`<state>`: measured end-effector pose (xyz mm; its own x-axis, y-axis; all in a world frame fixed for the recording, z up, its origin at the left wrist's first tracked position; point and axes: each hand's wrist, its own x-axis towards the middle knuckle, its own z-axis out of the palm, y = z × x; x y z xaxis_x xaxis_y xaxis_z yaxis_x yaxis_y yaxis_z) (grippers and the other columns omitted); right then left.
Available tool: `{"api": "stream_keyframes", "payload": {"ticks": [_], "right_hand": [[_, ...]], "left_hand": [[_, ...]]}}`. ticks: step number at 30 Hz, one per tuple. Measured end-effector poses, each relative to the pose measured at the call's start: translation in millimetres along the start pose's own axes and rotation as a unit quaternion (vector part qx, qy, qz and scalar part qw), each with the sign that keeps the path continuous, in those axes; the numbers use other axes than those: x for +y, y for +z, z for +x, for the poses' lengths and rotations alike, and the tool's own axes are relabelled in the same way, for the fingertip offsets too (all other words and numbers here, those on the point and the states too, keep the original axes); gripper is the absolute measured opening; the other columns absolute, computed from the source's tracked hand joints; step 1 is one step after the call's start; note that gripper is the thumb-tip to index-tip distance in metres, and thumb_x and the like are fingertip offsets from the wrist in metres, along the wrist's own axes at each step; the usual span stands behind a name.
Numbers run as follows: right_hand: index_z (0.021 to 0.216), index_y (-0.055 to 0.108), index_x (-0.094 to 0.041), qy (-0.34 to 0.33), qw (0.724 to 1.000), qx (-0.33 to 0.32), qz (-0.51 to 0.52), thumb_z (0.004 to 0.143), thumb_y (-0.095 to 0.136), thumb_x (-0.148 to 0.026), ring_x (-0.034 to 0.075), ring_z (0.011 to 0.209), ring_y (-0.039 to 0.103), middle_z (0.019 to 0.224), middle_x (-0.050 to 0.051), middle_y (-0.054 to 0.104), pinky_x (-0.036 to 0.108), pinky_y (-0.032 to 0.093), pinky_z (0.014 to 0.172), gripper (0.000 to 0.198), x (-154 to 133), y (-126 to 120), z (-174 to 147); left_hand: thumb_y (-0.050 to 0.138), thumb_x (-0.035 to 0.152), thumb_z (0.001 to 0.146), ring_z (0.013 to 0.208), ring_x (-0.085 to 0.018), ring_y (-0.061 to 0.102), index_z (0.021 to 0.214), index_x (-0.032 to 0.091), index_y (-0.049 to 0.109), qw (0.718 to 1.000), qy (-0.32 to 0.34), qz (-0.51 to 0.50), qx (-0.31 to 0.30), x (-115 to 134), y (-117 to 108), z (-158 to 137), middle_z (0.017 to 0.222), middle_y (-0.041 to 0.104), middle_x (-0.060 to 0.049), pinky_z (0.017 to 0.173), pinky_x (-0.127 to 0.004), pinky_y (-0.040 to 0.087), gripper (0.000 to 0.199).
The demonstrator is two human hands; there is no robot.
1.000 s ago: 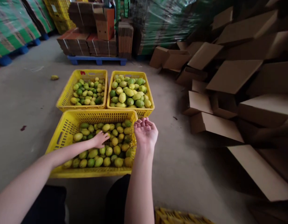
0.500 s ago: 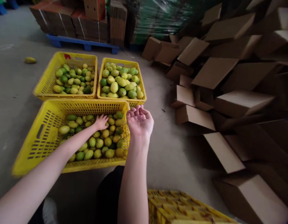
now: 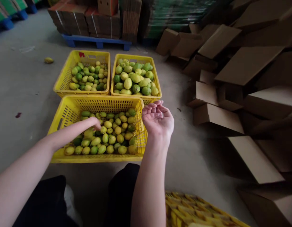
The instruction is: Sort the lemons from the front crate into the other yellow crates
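Note:
The near yellow crate [image 3: 96, 160] holds many green and yellow lemons [image 3: 111, 139]. Over the fruit in its middle, my left hand [image 3: 95, 123] has its wrist bent and its fingers pointing down beside a lemon. Those fingers are partly hidden, so I cannot tell if they grip anything. My right hand [image 3: 158, 118] is held palm up over the crate's right rim. Its fingers are loosely curled and apart, and the palm holds nothing.
Behind stand two more yellow crates, the left crate [image 3: 58, 89] and the right crate [image 3: 136, 57], both with lemons. Cardboard boxes [image 3: 218, 116] are heaped at right. A blue pallet [image 3: 96, 41] bears flattened cartons. One lemon [image 3: 49, 60] lies on the floor. Another yellow crate [image 3: 195, 208] is at lower right.
The whole view has shifted, with the crates now further right in it. My left hand has gone from spread fingers to fingers bent down, further left in the crate. My right hand stays cupped.

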<state>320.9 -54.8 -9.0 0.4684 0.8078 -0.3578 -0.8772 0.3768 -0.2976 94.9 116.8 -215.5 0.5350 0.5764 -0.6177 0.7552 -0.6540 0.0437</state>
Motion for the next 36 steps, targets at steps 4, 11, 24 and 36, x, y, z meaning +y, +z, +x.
{"api": "stream_keyframes", "payload": {"ticks": [4,11,24,36], "right_hand": [[0.079,0.056,-0.020,0.034,0.999,0.010,0.016,0.074,0.048,-0.008,0.010,0.059,0.058,0.068,-0.003,0.065,0.026,0.050,0.062,0.016,13,5,1],[0.078,0.054,-0.021,0.074,0.997,-0.015,-0.005,0.074,0.047,-0.008,0.009,0.058,0.058,0.065,-0.005,0.063,0.025,0.050,0.062,0.015,37,10,1],[0.080,0.050,-0.023,-0.007,0.999,-0.008,-0.040,0.072,0.048,-0.009,0.010,0.055,0.058,0.065,-0.005,0.061,0.026,0.051,0.059,0.016,12,-3,4],[0.078,0.053,-0.021,0.046,0.999,0.020,-0.005,0.076,0.045,-0.008,0.010,0.055,0.054,0.063,-0.005,0.059,0.026,0.049,0.062,0.016,38,16,-12]], "left_hand": [[0.076,0.033,0.068,0.091,-0.033,0.068,0.097,0.014,0.075,0.997,-0.048,0.017,-0.057,-10,13,-12,0.087,0.073,-0.013,0.084,-0.044,0.055,0.034],[0.050,0.034,0.091,0.129,-0.031,0.054,0.135,0.022,0.058,0.996,0.028,0.004,0.080,28,4,16,0.144,0.053,-0.015,0.106,-0.046,0.044,0.046],[0.052,0.015,0.081,0.106,-0.026,0.065,0.088,0.023,0.076,0.987,0.140,0.020,0.075,3,24,-31,0.104,0.074,-0.009,0.108,-0.048,0.034,0.026],[0.055,0.031,0.089,0.118,-0.027,0.059,0.115,0.020,0.070,0.974,0.204,0.006,0.097,92,31,1,0.122,0.070,-0.010,0.108,-0.041,0.037,0.032]]}}
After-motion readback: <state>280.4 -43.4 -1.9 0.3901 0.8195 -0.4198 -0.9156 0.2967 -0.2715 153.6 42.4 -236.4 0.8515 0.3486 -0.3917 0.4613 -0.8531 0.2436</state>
